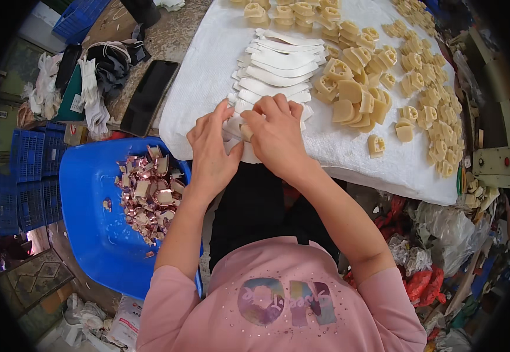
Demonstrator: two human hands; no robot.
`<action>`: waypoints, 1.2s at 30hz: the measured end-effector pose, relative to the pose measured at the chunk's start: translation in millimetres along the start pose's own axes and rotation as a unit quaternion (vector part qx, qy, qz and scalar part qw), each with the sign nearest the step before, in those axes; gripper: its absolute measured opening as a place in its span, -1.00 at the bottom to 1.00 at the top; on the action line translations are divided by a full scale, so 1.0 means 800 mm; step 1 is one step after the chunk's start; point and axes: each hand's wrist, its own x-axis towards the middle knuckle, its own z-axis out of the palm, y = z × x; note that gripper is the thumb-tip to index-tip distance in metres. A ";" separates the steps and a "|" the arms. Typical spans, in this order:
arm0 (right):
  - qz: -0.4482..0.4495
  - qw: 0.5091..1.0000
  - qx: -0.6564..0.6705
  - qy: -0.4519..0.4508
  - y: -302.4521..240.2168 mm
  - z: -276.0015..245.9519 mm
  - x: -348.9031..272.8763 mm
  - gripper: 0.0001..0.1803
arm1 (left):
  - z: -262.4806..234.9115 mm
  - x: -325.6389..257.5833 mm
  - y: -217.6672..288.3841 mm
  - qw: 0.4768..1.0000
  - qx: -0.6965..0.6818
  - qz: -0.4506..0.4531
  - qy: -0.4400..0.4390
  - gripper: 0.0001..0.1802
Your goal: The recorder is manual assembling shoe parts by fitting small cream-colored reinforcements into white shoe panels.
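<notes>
Beige moulded piece [246,131] (small, blocky) pinched between both hands [249,138].

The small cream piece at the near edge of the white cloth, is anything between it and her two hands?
Nothing visible. The left hand and right hand both close around the small cream piece at the near end of the row of white strips on the white cloth; their fingers hide most of it.

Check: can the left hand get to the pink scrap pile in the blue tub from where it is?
Probably yes. The left hand is at the cloth edge, busy on a small cream piece with the right hand. The blue tub sits open just beside it, nothing covering the scrap pile.
</notes>
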 end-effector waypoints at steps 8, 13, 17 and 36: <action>0.007 1.000 0.003 -0.028 -0.002 0.013 0.022 -0.85 | 0.006 0.001 -0.009 1.000 0.014 -0.002 -0.010 -0.08; 0.008 0.993 0.116 -0.004 0.010 0.017 0.012 -0.75 | 0.005 0.001 -0.008 0.999 0.031 0.001 -0.009 -0.09; -0.021 0.979 0.202 0.021 0.028 0.006 0.001 -0.66 | -0.001 0.001 -0.005 0.995 0.091 0.020 -0.038 -0.28; 0.061 0.937 0.339 0.048 0.034 -0.138 -0.097 -0.83 | 0.063 -0.019 0.092 0.957 -0.185 0.184 -0.126 -0.61</action>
